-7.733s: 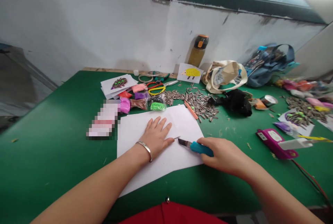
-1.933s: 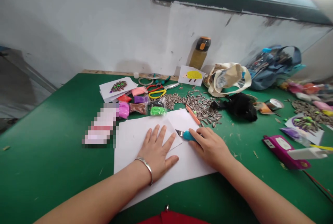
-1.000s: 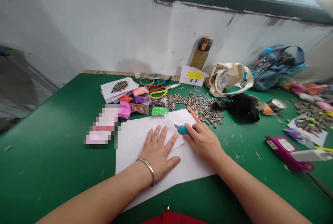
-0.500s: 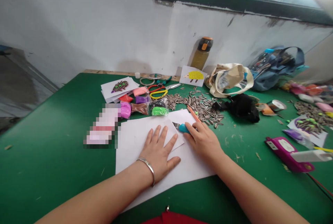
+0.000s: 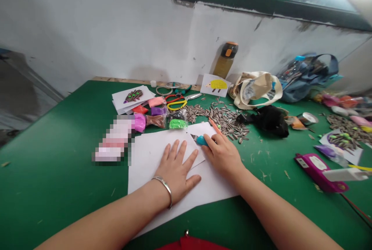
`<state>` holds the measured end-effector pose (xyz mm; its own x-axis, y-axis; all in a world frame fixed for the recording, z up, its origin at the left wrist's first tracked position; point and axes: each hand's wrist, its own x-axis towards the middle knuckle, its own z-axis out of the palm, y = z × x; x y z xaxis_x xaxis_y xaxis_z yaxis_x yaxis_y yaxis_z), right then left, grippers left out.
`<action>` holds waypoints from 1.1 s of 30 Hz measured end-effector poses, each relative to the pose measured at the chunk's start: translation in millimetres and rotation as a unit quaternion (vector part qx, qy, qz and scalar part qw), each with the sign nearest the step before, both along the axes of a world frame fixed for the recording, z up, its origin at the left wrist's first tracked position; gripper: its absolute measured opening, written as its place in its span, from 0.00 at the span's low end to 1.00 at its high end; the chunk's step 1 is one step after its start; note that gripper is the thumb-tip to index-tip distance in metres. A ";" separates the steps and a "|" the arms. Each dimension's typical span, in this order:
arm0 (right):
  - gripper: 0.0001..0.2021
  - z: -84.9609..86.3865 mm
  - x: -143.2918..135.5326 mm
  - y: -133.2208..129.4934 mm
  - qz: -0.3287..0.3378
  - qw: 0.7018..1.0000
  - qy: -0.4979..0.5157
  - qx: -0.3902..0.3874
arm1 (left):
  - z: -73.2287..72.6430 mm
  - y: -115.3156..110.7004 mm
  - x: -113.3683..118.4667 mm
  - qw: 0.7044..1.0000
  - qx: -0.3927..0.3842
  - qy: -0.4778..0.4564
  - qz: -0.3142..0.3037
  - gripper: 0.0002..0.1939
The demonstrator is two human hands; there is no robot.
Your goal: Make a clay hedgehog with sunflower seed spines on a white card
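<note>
White paper sheets [image 5: 151,180] lie on the green table in front of me, a smaller sheet or folded layer on top. My left hand [image 5: 177,172] presses flat on them, fingers spread, a silver bracelet at the wrist. My right hand [image 5: 223,153] is closed round the blue handle of a utility knife [image 5: 201,140]. The knife's blade points left, at the upper right edge of the top paper layer. Just beyond the right hand, an orange pencil [image 5: 214,125] rests beside a heap of striped sunflower seeds [image 5: 229,120].
Several packets of coloured clay [image 5: 157,120] sit behind the paper, with scissors [image 5: 178,105] and pliers beyond. A hedgehog drawing [image 5: 215,84] leans by a bottle [image 5: 226,60]. Rightward are a cloth bag [image 5: 258,89], a black pouch [image 5: 271,121] and a magenta glue-gun-like device [image 5: 318,170].
My right hand and the knife have shifted slightly left along the paper's edge. The left hand stays pressed in place on the sheets.
</note>
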<state>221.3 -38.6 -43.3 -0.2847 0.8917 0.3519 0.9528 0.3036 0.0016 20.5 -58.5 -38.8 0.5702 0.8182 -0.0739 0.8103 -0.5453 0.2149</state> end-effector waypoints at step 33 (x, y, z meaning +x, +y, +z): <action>0.18 27.6 9.9 -3.8 -0.076 0.805 0.546 -0.221 | 24.0 36.5 -27.9 0.991 0.037 -0.113 -0.058 0.15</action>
<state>231.1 -42.4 -15.7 0.1032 0.9937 -0.0431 0.3390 -0.0759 -0.9377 -7.4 -22.0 -14.8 0.6563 0.7441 0.1250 0.6763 -0.6536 0.3397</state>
